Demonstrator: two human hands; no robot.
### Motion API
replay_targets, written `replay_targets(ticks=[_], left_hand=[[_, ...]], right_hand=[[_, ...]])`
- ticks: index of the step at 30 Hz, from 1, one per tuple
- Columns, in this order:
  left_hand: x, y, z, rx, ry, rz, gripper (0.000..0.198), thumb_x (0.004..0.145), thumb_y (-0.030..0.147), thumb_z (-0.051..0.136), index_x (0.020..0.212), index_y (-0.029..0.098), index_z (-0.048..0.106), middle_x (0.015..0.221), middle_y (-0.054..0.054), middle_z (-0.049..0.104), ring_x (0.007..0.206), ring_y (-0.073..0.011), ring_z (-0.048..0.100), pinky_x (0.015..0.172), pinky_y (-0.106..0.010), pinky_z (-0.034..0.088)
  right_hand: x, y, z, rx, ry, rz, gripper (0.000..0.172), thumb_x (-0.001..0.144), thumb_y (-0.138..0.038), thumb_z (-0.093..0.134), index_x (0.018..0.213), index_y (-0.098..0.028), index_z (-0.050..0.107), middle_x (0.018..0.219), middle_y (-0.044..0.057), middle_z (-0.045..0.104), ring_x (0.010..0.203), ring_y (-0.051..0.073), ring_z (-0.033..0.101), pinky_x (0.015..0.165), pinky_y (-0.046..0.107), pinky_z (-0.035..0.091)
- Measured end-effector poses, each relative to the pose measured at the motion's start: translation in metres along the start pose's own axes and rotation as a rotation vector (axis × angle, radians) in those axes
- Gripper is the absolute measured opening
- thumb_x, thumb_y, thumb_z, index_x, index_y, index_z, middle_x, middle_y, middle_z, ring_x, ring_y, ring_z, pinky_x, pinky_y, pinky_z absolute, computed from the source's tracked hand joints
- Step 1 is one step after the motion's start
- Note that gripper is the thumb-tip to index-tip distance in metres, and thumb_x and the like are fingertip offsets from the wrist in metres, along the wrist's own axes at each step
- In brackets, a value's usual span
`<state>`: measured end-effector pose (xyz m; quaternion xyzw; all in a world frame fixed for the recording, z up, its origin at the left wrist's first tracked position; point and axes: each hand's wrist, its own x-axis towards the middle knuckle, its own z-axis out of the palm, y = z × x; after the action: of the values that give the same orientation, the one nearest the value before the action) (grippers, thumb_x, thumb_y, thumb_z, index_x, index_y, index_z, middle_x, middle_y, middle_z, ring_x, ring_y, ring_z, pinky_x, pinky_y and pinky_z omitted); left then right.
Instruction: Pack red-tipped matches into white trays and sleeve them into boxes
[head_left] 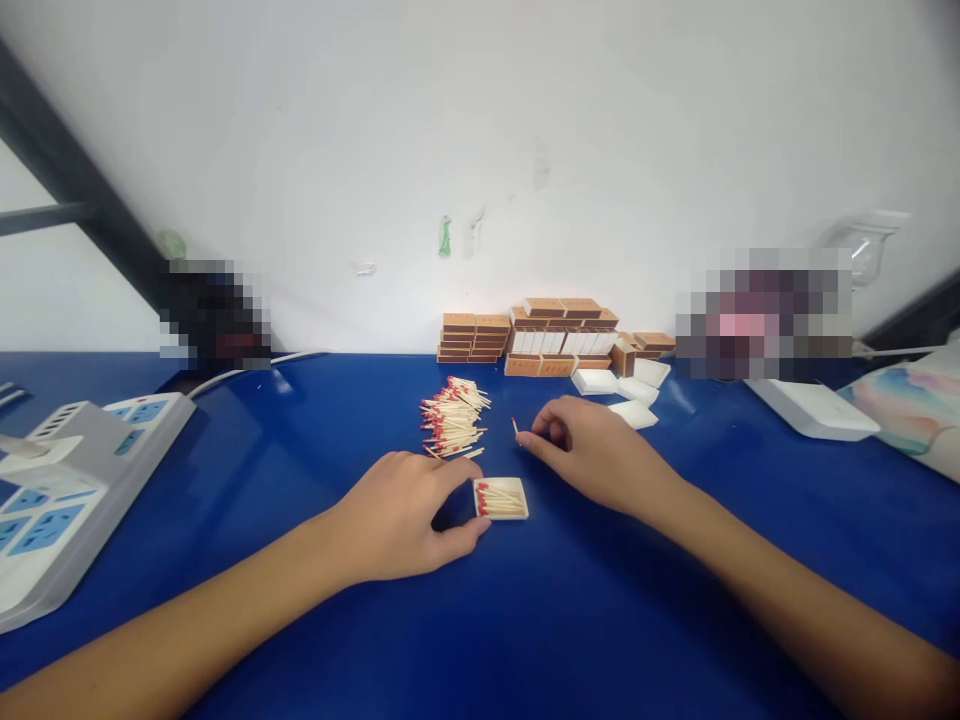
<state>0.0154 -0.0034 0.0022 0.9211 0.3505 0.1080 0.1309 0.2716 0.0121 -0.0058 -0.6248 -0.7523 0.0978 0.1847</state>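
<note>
My left hand point(409, 515) grips the left end of a small white matchbox tray point(517, 516) between thumb and fingers. Red-tipped matches point(501, 499) lie side by side in the tray, heads to the left. My right hand point(581, 445) is to the upper right of the tray, thumb and fingers pinched on a single match point(515, 428) whose red head points up. Beyond my left hand lies a loose pile of matches point(454, 415), most heads to the left.
Stacked matchboxes point(540, 366) stand against the wall, with several white trays point(632, 414) to their right. A large power strip point(142, 455) lies at the left. A white device point(817, 410) and a colourful patterned item point(911, 405) lie at the right.
</note>
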Motion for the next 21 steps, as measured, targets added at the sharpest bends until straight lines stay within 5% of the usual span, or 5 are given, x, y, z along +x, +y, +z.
replay_targets(ticks=[8, 15, 21], left_hand=[[-0.001, 0.001, -0.002, 0.004, 0.0, -0.032, 0.033, 0.092, 0.045, 0.064, 0.114, 0.022, 0.069, 0.063, 0.003, 0.06, 0.054, -0.0151, 0.057, 0.054, -0.026, 0.038], [0.0, -0.003, 0.001, -0.017, 0.05, -0.055, 0.028, 0.091, 0.044, 0.064, 0.108, 0.022, 0.07, 0.059, 0.004, 0.057, 0.052, -0.0143, 0.055, 0.053, -0.026, 0.036], [-0.007, 0.009, 0.004, -0.094, 0.008, 0.076, 0.028, 0.087, 0.041, 0.067, 0.109, 0.023, 0.068, 0.065, 0.004, 0.063, 0.055, -0.0144, 0.059, 0.055, -0.025, 0.039]], right_hand=[[-0.004, -0.005, 0.002, 0.092, -0.035, -0.107, 0.018, 0.101, -0.031, 0.053, 0.09, -0.02, 0.062, 0.087, 0.004, 0.065, 0.073, 0.017, 0.058, 0.063, 0.03, 0.04], [-0.022, -0.027, -0.013, 0.192, -0.239, -0.339, 0.015, 0.102, -0.026, 0.052, 0.091, -0.021, 0.061, 0.091, 0.002, 0.063, 0.075, 0.014, 0.057, 0.066, 0.027, 0.041], [-0.007, -0.026, 0.0, 0.282, -0.098, -0.302, 0.013, 0.101, -0.028, 0.057, 0.094, -0.021, 0.065, 0.079, -0.001, 0.057, 0.07, 0.014, 0.052, 0.065, 0.027, 0.041]])
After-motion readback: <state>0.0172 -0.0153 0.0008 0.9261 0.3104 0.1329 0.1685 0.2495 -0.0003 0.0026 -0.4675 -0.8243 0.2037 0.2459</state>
